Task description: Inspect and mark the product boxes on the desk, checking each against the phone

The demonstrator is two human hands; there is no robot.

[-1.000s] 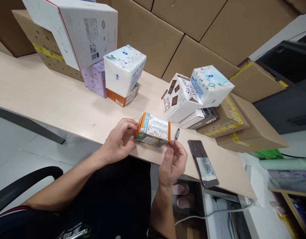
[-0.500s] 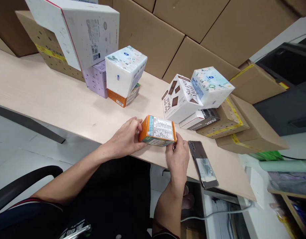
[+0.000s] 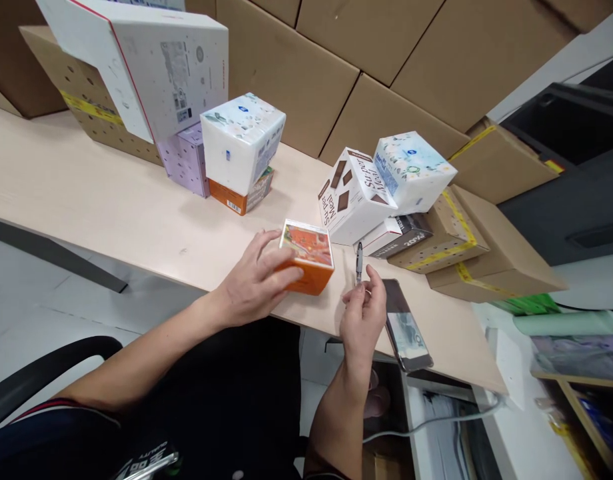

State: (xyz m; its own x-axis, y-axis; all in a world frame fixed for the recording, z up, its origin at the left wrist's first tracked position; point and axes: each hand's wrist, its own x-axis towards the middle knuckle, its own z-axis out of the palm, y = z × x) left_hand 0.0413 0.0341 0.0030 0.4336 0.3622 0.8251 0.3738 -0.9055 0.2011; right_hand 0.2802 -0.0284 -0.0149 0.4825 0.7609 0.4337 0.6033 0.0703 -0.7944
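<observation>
At frame centre, near front edge of table (image 3: 156,217): orange box (image 3: 309,275), left hand (image 3: 251,283) curled onto its left end. I cannot tell whether base touches table. Right hand (image 3: 362,317) just right of box, thumb and finger seemingly pinching pen (image 3: 359,261). Judged risks: box could slip or tip if left fingers loosen; pen could scrape it if right hand swings left. Picture face points up, plain orange side toward frame bottom; long axis foreshortened, I cannot settle it.
</observation>
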